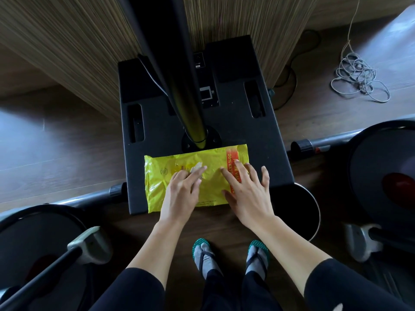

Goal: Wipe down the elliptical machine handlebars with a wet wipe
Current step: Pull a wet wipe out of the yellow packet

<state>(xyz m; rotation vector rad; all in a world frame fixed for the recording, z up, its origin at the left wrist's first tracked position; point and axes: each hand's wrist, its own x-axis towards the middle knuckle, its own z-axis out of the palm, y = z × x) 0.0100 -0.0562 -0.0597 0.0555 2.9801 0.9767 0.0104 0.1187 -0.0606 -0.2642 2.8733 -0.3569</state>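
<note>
Two hands down on the wet-wipe pack (pixel 161 176), here we go. It's a crinkly yellow foil pouch, long and flat, with an orange band (pixel 230 158) printed near its right end. It lies across the near edge of a matte black base plate (pixel 258 135), its far edge just short of the round flange where a glossy dark pole (pixel 186 90) stands.

My right hand (pixel 247 191) is flat on the pack's right end, fingers straight and fanned wide, pressing the foil down over the orange print. My left hand (pixel 182 189) is at the middle of the pack, fingers bunched closer together and reaching onto a pale flap (pixel 195 170) at the opening (wipe or sticker lid, I can't make out which). Whether I've actually got a pinch on it, I can't tell.

Either side of me sit the machine's round black housings, one at the left (pixel 33 232) and one at the right (pixel 381 164), smooth and dull. A black bar (pixel 45 274) runs out of a grey bracket (pixel 92 243) at lower left.

Below, my grey toe socks in green flip-flops (pixel 202 257) stand on dark wood-grain floor (pixel 67 135). A loose tangle of pale cord (pixel 359 79) lies off to the upper right, and a striped wood panel (pixel 78 52) rises behind the base.
</note>
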